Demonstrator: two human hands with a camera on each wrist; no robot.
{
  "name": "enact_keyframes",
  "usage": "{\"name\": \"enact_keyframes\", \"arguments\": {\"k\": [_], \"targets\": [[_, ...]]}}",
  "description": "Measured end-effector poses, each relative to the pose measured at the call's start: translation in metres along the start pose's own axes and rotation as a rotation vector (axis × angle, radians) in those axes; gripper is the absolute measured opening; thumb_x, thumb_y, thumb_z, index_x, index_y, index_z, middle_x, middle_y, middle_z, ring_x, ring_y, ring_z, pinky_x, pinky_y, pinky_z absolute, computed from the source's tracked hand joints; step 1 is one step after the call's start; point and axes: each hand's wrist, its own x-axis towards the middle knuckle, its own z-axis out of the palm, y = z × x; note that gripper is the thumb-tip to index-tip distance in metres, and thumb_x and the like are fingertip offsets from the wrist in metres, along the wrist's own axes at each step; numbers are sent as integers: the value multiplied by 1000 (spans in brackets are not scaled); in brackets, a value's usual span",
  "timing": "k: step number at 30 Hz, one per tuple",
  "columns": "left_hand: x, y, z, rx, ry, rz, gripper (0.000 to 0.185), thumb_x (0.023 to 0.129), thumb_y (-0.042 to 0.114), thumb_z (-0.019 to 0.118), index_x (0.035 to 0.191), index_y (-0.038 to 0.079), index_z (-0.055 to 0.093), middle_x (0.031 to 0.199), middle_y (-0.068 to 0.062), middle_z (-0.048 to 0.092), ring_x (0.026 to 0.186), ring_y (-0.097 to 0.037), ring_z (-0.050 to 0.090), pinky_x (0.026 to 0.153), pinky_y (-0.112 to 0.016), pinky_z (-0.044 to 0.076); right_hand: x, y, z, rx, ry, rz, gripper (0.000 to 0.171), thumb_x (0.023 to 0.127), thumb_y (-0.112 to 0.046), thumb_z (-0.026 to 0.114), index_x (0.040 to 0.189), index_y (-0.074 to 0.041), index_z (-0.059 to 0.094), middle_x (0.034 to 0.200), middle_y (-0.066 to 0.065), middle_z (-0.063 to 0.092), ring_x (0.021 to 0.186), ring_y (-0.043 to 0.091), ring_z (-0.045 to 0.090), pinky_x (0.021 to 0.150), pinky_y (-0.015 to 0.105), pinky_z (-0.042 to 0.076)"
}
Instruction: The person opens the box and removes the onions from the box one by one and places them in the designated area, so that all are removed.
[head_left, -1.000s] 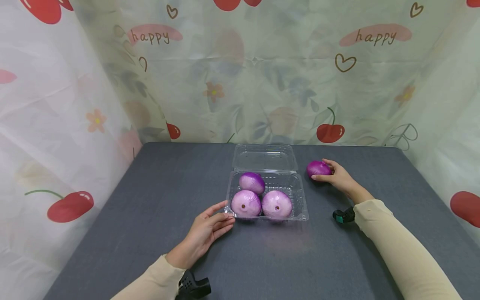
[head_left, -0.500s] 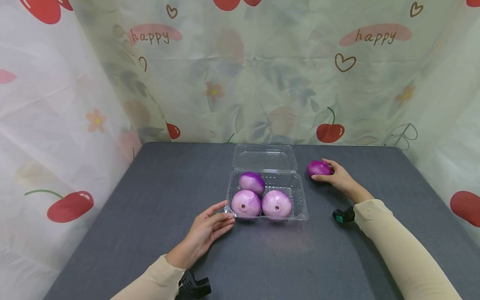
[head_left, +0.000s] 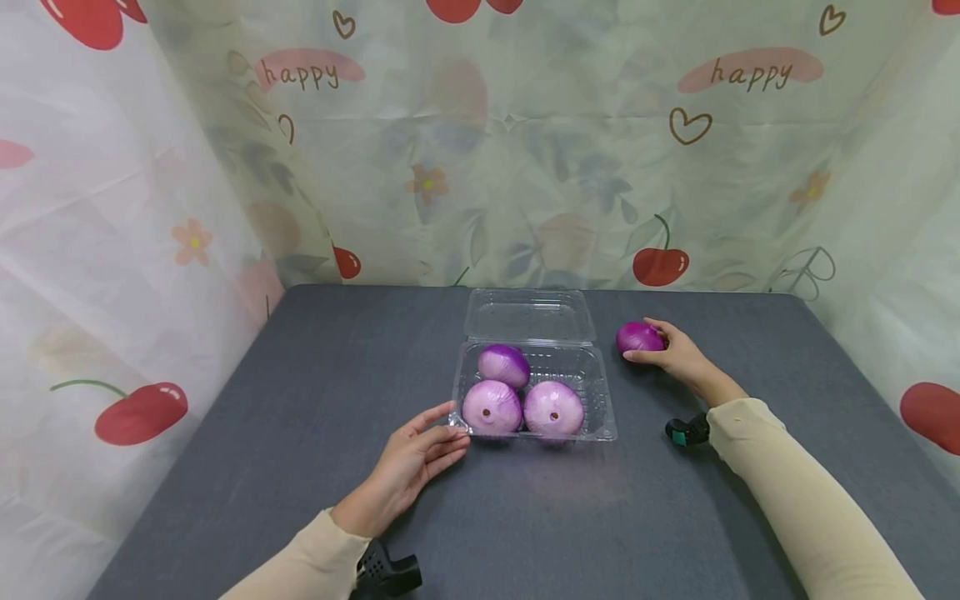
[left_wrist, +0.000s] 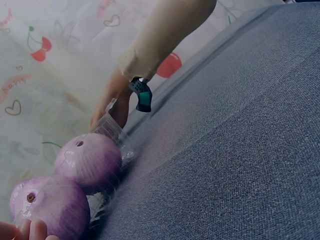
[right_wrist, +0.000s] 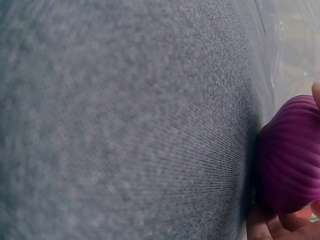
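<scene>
onion (head_left: 639, 337) half behind right hand (head_left: 678, 354)

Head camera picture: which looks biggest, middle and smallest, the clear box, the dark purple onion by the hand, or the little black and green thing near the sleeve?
1. Clear box, by far the biggest.
2. Dark purple onion, held by the right hand.
3. Black and green thing, smallest, though not far behind the onion; it sits nearer the camera, so it may look bigger than it is.

Both hands reach forward on outstretched arms, left hand (head_left: 415, 457) with fingers extended, right hand (head_left: 678, 354) cupped, fingers curled.
</scene>
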Motion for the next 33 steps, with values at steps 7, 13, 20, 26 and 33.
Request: {"name": "enact_keyframes", "arguments": {"k": [7,13,20,26,33], "targets": [[0,-1,0,-3,8,-11,49,92,2,61,140,8,50,89,-5,72,86,-15,71,83,-32,59,1,2,0,6,1,-14,94,88,-34,71,154,-1,13,147,33,27,133,44,33,110,58,33],[0,0,0,-2,4,0,51,92,2,62,140,7,49,89,-5,72,86,-15,71,84,-33,58,1,2,-1,23,-7,-4,95,88,-34,71,154,-3,11,149,33,27,135,44,32,111,58,31],[0,-1,-1,-5,-1,0,51,92,2,61,141,6,47,89,-5,72,85,-15,71,83,-32,58,1,2,-1,10,-9,4,95,89,-34,70,154,-2,10,150,34,24,136,46,30,112,60,30],[0,-2,0,-3,6,-5,50,92,2,61,141,9,49,90,-6,72,86,-15,71,83,-33,58,0,2,-2,16,-7,-3,96,88,-35,70,154,-1,10,149,34,25,136,46,30,112,60,29],[1,-2,-1,-2,5,0,50,92,2,61,141,7,48,90,-6,72,86,-16,71,84,-32,58,-2,-1,-5,61,7,-3,93,90,-33,69,155,-2,9,151,35,23,139,46,26,113,60,28]]}}
